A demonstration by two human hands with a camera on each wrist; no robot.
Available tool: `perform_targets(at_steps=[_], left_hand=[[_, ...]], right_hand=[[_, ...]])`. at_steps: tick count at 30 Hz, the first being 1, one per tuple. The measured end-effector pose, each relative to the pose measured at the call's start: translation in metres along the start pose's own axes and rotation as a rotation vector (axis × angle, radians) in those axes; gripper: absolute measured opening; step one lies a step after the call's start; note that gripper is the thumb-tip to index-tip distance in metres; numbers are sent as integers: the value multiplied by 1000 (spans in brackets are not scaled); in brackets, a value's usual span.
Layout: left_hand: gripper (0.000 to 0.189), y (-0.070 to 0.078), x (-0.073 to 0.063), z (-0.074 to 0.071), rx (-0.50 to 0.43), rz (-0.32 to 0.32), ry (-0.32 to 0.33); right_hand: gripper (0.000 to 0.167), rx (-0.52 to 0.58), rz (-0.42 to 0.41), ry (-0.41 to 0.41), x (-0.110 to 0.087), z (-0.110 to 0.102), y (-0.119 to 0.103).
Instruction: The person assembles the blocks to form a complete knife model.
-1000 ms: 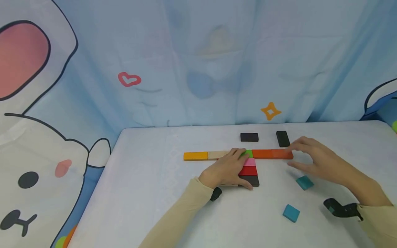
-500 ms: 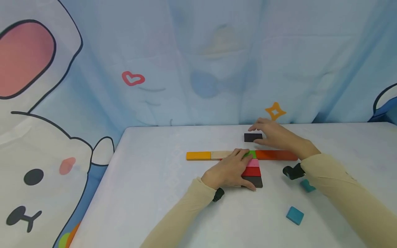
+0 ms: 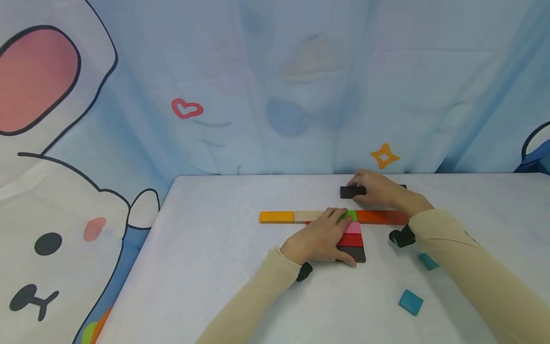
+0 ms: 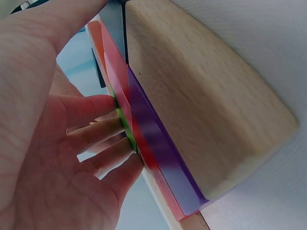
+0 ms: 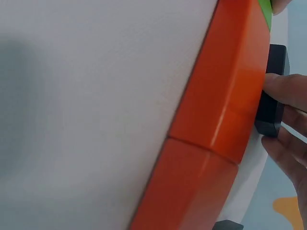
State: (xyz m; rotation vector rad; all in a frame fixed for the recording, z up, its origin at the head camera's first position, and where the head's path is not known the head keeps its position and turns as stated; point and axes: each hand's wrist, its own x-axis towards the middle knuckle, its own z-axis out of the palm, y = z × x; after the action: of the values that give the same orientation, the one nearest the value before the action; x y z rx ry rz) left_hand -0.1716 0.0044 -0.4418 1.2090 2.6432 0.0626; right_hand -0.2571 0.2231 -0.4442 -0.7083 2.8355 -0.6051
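My right hand (image 3: 378, 188) pinches a black block (image 3: 350, 192) behind the row, thumb (image 5: 283, 88) on its near face and fingers on its far side. With fingers extended, my left hand (image 3: 317, 239) lies over the coloured blocks. Its fingertips touch the green block (image 4: 126, 127), while the thumb reaches a dark block (image 3: 354, 254) at the front. Pink (image 3: 353, 228) and red (image 3: 352, 240) blocks show between. Mostly hidden under that hand from above, a purple block (image 4: 163, 148) and a wooden block (image 4: 206, 96) appear in the left wrist view.
The row runs from a yellow block (image 3: 276, 217) through a wooden block (image 3: 306, 216) to two orange-red blocks (image 3: 380, 217) at right. Two teal blocks lie loose, one (image 3: 411, 302) nearer me, another (image 3: 428, 261) beside my right sleeve. Another black block (image 5: 228, 225) sits behind the row.
From the right end of the orange-red blocks, my right hand has moved left and back to the black block, and its fingers have closed on it. The left hand stays in place.
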Motion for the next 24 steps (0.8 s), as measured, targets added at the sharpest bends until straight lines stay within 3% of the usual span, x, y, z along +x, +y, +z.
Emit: perform_targets(at_steps=[10,17,24], left_hand=[[103,4,4,0,-5,7,-13],[102,3,6,1,0,-3,-18],[105,-2,6,1,-18,-12,-21]], right_hand=[[36,-59,-26,14,-11,-10,-7],[38,-107,-82,84,-42,-23,-22],[38,-139,-206,139,-72,-21,-33]])
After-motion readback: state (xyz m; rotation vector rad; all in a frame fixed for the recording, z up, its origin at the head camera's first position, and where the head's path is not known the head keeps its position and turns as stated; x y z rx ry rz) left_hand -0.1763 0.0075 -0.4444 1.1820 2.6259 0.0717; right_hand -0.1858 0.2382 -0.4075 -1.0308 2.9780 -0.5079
